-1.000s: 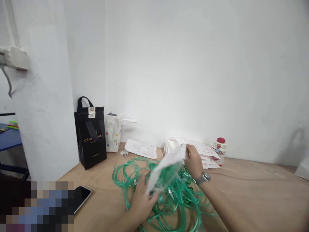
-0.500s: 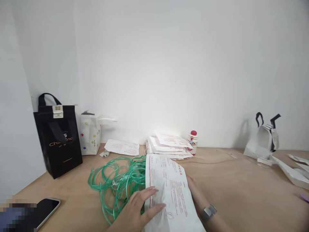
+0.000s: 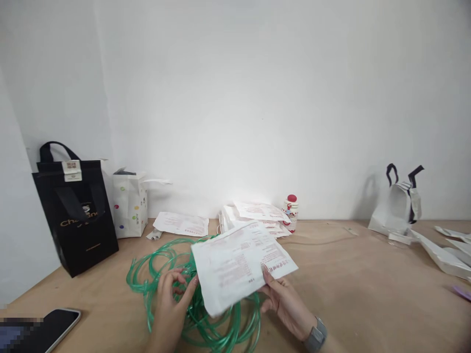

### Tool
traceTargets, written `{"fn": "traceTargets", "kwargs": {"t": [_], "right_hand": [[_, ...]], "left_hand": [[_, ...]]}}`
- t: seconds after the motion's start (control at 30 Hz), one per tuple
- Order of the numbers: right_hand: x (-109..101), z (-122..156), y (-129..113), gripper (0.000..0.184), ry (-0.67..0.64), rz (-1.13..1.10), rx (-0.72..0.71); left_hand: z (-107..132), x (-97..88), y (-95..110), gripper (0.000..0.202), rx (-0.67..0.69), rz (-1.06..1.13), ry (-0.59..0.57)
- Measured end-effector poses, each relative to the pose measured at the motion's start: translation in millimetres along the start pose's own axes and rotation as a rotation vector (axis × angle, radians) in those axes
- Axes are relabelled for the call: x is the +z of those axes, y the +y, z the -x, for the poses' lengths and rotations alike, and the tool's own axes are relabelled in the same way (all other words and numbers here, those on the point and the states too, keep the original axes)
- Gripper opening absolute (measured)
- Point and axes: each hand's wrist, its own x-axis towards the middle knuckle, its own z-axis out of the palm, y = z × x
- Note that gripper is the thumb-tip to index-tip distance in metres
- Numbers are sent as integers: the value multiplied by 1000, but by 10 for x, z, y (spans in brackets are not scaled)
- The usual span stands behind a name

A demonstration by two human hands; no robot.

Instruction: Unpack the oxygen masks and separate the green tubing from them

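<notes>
Pouch (image 3: 239, 264) up over the tubing (image 3: 221, 333), right hand (image 3: 285, 306) pinching its near edge, left hand (image 3: 171, 299) curled against its side. More pouches (image 3: 253, 213) stacked far, tubing heaped near

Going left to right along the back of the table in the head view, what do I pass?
Black paper gift bag → white polka-dot paper bag → loose printed white packet → stack of printed white packets → red-capped white bottle → white paper bag with black handles
</notes>
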Motion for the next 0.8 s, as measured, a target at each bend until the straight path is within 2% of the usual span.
{"fn": "traceTargets", "kwargs": {"t": [0.1,0.2,0.33,0.43,0.53,0.67,0.8], "right_hand": [[48,14,15,31,1,-9,-56],[25,9,19,30,-7,25,-72],[-24,6,24,28,-43,53,-47],[-35,7,41,27,-81,33,-10],[-36,-7,67,23,-84,-34,22],[-38,-31,77,26,-31,-107,43],[-36,-18,69,26,-73,-44,41]], "left_hand": [[47,10,33,25,109,-87,-137],[48,17,18,39,171,-153,-187],[17,7,-14,32,200,-241,-269],[29,-20,-69,28,191,-203,-387],[63,-55,-131,35,176,-63,-491],[57,-91,-93,34,209,-64,-482],[20,-102,-35,34,298,-189,-435]]}}
